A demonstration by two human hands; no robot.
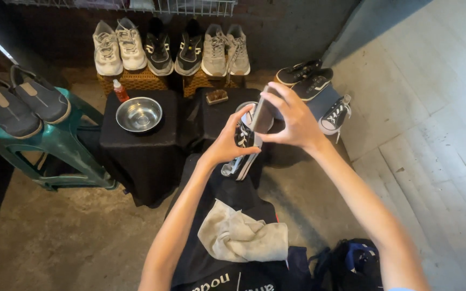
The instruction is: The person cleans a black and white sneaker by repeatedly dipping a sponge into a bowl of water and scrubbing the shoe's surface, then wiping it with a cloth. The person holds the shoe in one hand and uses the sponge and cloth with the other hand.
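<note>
- I have both hands raised in front of me over my lap, working on one black sneaker [242,144] with white laces and a white sole edge; it hangs between the hands, toe pointing down, above the black-draped table [211,116].
- My left hand [226,144] cups the sneaker from the side, its fingers curled closed around the upper.
- My right hand [292,121] pinches a flat dark piece [264,114] at the shoe's opening, thumb on one face and fingers wrapped on the other (it looks like an insole, though I cannot tell for certain).
- I judge the step in hand to be working this flat piece at the mouth of the shoe; whether it goes in or comes out I cannot tell from this view.
- The next move calls for a firm left-hand hold so the shoe does not twist, and a straight pull or push along the shoe's length with the right.
- A crumpled grey cloth [241,234] lies on my lap, near to hand.
- On the left black-draped stand sit a steel bowl [139,114] and a small red bottle [120,90]; a brush [217,96] rests on the table beyond the shoe.
- The matching sneaker [334,116] lies to the right, apart from my hands.
</note>
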